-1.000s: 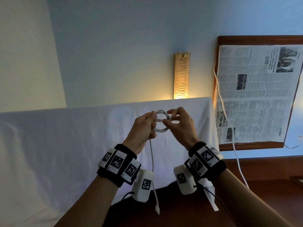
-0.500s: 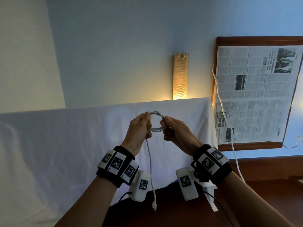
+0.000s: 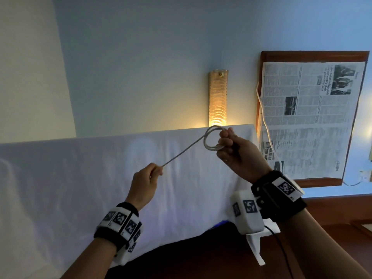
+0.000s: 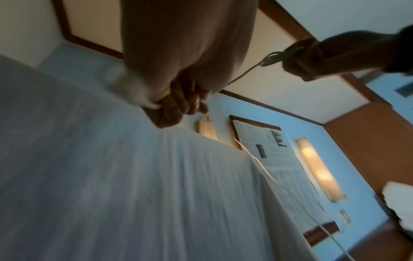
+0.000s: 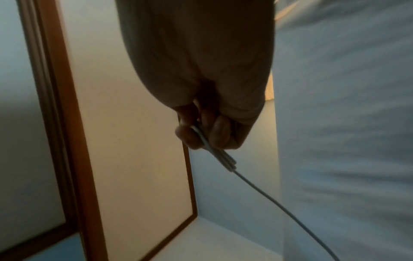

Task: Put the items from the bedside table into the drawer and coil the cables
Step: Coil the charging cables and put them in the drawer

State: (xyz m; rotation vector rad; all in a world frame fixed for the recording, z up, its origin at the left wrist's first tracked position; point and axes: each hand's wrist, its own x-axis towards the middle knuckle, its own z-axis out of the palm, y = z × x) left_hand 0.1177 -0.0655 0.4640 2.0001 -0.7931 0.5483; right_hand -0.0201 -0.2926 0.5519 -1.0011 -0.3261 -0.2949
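A thin white cable [image 3: 182, 153] runs taut between my two hands above the white bed. My right hand [image 3: 222, 140] pinches its small coil [image 3: 207, 141] of a few loops at the upper right, and that coil [image 5: 220, 155] shows edge-on between thumb and fingers in the right wrist view. My left hand [image 3: 155, 172], lower and to the left, grips the cable's free end with curled fingers [image 4: 178, 106]. From the left wrist, the coil [image 4: 271, 59] appears at the far hand. A second white cable [image 3: 265, 125] hangs loose along the newspaper-covered bedside table.
The bedside table [image 3: 289, 56] has a wooden rim and a newspaper [image 3: 308, 117] spread over its top. A lit wall lamp [image 3: 217, 99] is mounted beyond the bed [image 3: 60, 178]. Dark wooden floor [image 3: 332, 214] lies at the lower right.
My hands have parted: the left slid down and left along the free end, pulling it straight. The right hand keeps the coil and has moved up and right.
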